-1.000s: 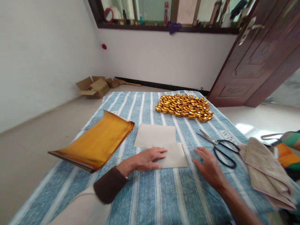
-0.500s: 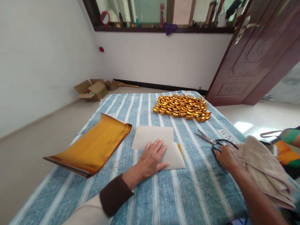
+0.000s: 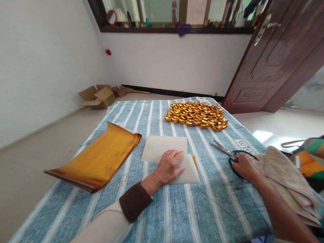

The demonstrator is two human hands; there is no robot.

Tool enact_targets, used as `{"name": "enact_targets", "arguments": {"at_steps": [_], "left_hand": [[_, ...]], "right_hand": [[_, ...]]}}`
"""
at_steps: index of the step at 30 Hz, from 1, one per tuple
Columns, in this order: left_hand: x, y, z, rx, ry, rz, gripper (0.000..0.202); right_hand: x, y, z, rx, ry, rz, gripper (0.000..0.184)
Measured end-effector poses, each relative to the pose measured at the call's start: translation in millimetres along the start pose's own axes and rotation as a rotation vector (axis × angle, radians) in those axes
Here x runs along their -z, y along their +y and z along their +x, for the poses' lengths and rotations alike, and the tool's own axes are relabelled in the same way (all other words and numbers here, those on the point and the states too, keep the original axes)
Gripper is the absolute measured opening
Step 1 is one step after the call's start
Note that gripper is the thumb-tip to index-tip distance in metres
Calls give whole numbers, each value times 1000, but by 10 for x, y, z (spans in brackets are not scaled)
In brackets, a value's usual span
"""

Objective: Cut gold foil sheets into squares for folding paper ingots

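Observation:
My left hand [image 3: 170, 167] rests on a small whitish sheet of paper [image 3: 190, 172] with a strip of gold along its right edge. Its fingers are slightly bent and the thumb stands apart. Partly beneath lies a larger whitish sheet [image 3: 158, 145]. At the right, my right hand [image 3: 246, 166] is closed around the black handles of a pair of scissors [image 3: 225, 150], whose parted blades point left toward the paper. To the left of my left hand lies a curved stack of gold paper sheets [image 3: 98, 155].
Several folded gold paper ingots [image 3: 196, 115] stand in a cluster at the far side of the blue striped cloth [image 3: 154, 212]. A beige towel [image 3: 280, 175] lies beside my right forearm. Open cardboard boxes [image 3: 102, 98] sit on the floor at the back left, and a door [image 3: 275, 60] stands at the right.
My left hand has slid slightly right over the small sheet, and its fingers have drawn closer together and bent. The right hand stays at the scissors.

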State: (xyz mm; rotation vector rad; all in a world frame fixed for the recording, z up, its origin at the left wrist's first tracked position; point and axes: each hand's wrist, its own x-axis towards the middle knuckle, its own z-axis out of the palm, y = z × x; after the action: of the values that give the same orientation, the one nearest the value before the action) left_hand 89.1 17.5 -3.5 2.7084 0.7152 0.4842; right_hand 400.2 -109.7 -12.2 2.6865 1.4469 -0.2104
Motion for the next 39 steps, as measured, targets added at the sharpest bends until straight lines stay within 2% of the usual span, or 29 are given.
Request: {"name": "enact_targets", "arguments": {"at_steps": [6, 10, 12, 14, 16, 18, 25, 29, 39], "left_hand": [[-27, -34, 24, 45, 41, -117, 54], [-17, -56, 21, 43, 52, -213, 58], [-22, -66, 15, 34, 63, -254, 60], [-31, -72, 6, 24, 81, -286, 62], [-34, -75, -5, 16, 99, -311, 63], [-27, -74, -18, 2, 112, -330, 64], [10, -69, -50, -61, 140, -347, 63], [-2, -84, -56, -74, 153, -328, 62], [-24, -117, -63, -103, 175, -320, 62]], "right_hand": [[-188, 242, 81, 14, 3, 400, 15], [-255, 271, -19, -1, 40, 665, 30], [-226, 247, -128, 63, 51, 765, 37], [-174, 204, -251, 196, 14, 831, 43], [-131, 155, -359, 334, -33, 827, 43], [-117, 114, -430, 396, -34, 767, 44], [-134, 61, -441, 469, 64, 624, 45], [-137, 19, -400, 535, 55, 596, 43], [-205, 26, -355, 565, 36, 559, 41]]}}
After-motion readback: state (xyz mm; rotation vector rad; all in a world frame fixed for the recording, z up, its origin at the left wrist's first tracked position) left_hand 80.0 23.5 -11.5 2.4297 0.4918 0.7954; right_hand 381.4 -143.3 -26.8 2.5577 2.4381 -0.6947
